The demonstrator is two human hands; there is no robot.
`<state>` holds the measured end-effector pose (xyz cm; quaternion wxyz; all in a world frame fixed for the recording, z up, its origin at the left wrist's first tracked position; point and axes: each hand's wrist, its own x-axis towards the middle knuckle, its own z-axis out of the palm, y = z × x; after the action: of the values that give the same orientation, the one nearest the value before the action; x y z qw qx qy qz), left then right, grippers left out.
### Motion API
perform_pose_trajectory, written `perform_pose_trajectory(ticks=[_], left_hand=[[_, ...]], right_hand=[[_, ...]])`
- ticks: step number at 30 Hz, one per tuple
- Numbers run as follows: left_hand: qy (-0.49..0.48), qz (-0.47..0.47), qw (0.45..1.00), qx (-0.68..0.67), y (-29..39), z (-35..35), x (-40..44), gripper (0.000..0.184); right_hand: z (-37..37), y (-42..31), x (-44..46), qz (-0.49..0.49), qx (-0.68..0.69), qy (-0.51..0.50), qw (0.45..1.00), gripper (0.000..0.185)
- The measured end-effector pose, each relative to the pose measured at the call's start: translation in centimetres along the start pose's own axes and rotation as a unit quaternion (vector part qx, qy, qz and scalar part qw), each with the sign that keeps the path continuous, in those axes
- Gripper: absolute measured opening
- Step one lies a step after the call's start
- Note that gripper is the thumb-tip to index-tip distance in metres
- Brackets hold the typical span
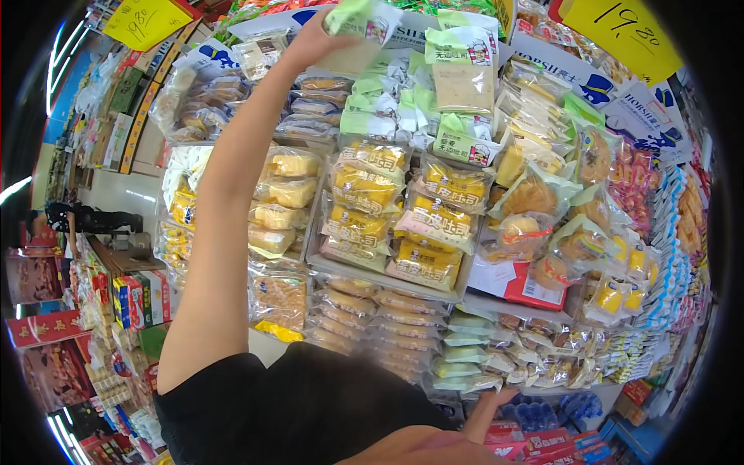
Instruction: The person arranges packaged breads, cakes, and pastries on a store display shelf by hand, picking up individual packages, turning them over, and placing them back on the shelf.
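Note:
My left hand (310, 43) is stretched out to the top of the display, closed round a green and white packet of bread (360, 27). Beside it, similar green and white packets (465, 77) lie in a pile. My right hand (496, 395) is low at the display's front edge, just under the packed rolls (473, 360); its fingers are partly hidden there. Between the two hands lie yellow bread packets (360, 186) in a box and rows of clear-wrapped buns (349, 310).
Yellow price signs (620, 35) stand along the far side of the display. A red and white box (519, 283) sits among the breads at the right. Another person (97, 218) is in the aisle at the left, near stacked goods. Blue bottles (535, 415) and red boxes are below the front edge.

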<state>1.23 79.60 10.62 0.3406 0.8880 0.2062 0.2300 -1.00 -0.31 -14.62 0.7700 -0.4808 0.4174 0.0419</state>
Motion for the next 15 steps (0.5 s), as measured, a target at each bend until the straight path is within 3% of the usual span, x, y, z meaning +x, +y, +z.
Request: perform_pose_trajectory(ticks=[2, 3, 5, 8, 12, 15], left_hand=[[0.014, -0.049, 0.986, -0.162, -0.8, -0.2, -0.3, 0.047], [0.016, -0.050, 0.985, -0.163, -0.9, 0.0, -0.4, 0.047], [-0.010, -0.113, 0.942, -0.315, -1.0, 0.9, -0.3, 0.050], [-0.027, -0.107, 0.906, -0.409, -1.5, 4.2, 0.0, 0.049], [0.022, -0.059, 0.921, -0.385, -1.8, 7.6, 0.5, 0.052], [0.058, -0.072, 0.936, -0.339, -0.8, 7.5, 0.3, 0.054]], right_hand=[[1.7, -0.5, -1.8, 0.013, 0.015, -0.037, 0.999, 0.043], [1.8, -0.5, -1.8, 0.011, 0.014, -0.038, 0.999, 0.043], [1.6, -0.5, -1.6, -0.018, -0.010, -0.017, 1.000, 0.044], [0.8, -0.3, -0.3, -0.010, -0.041, 0.001, 0.999, 0.054], [0.5, -0.3, -0.2, -0.009, -0.027, 0.032, 0.999, 0.042], [-1.5, 0.2, 1.8, -0.014, -0.067, 0.006, 0.998, 0.055]])
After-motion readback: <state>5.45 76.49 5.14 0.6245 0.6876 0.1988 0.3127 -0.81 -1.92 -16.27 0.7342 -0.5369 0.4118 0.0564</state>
